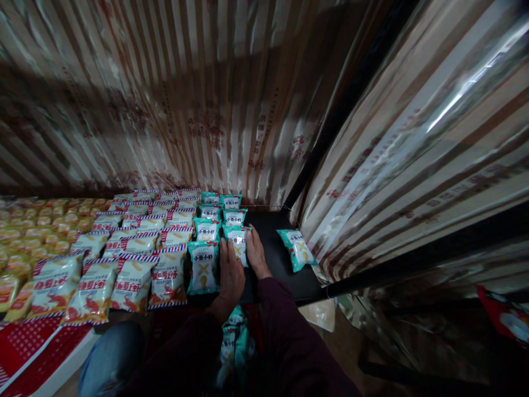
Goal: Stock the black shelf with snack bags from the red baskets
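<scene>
Both hands are around one teal snack bag [238, 240] on the black shelf [270, 242]. My left hand [231, 270] lies along its left side, fingers stretched forward, close to a larger-looking teal bag [203, 267] in the front of the neighbouring column. Against its right side rests my right hand [257, 253], also with straight fingers. The bag stands between the two palms, behind which more teal bags [235, 216] continue in two columns. A single teal bag [296, 249] lies tilted at the right end of the shelf.
Rows of white-and-red snack bags [168, 275] fill the shelf's middle left, with small yellow packs [45, 231] farther left. Below are a red-and-white box [45, 353] and more teal bags [233, 344]. A black metal post [314, 160] rises behind, before striped wrapping.
</scene>
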The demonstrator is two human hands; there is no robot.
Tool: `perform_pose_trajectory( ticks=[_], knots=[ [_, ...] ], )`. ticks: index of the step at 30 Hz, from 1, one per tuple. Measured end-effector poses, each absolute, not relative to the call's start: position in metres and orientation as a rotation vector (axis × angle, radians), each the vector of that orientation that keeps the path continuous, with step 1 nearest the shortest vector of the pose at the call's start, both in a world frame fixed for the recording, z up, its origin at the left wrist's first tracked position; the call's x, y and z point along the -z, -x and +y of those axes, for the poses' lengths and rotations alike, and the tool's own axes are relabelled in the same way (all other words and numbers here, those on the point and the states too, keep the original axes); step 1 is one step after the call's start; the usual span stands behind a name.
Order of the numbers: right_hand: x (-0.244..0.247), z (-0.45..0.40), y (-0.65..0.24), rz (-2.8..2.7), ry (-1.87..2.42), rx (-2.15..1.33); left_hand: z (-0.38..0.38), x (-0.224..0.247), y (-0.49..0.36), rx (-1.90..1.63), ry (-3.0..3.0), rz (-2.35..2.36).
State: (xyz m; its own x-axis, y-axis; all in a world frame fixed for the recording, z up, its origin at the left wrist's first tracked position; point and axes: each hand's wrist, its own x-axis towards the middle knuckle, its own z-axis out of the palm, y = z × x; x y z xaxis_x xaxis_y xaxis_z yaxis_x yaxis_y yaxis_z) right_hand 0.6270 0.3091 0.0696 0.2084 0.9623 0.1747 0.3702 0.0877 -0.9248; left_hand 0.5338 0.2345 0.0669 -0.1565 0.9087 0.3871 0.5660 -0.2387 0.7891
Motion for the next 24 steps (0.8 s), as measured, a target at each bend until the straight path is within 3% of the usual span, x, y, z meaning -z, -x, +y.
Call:
perform_pose_trajectory(
  ticks=[24],
  knots=[
    [-0.053, 0.363, -0.626, -1.186, 1.283, -1.02, 0.254, -0.058, -0.528, -1.308, -1.647, 1.653]
  ],
)
